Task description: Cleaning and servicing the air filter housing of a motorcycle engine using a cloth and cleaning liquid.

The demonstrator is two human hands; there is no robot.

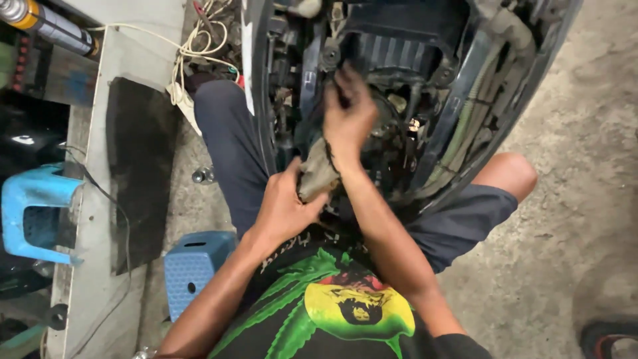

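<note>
I sit facing the open underside of a scooter body (432, 86), its dark engine parts, hoses and cables exposed. My left hand (282, 206) grips a dirty beige rag (318, 174) held low against the engine. My right hand (349, 113), smeared with black grease, reaches up into the engine bay with its fingers bent on a dark part beside the ribbed black cover (392, 53). Whether it grips that part I cannot tell. My knees spread to either side of the scooter body.
I sit on a small blue plastic stool (193, 266). A second blue stool (33, 213) stands at the far left beside a grey ledge (100, 199) with a black mat (139, 173). Loose white cord (186, 53) lies near the scooter. Bare concrete floor (585, 186) on the right.
</note>
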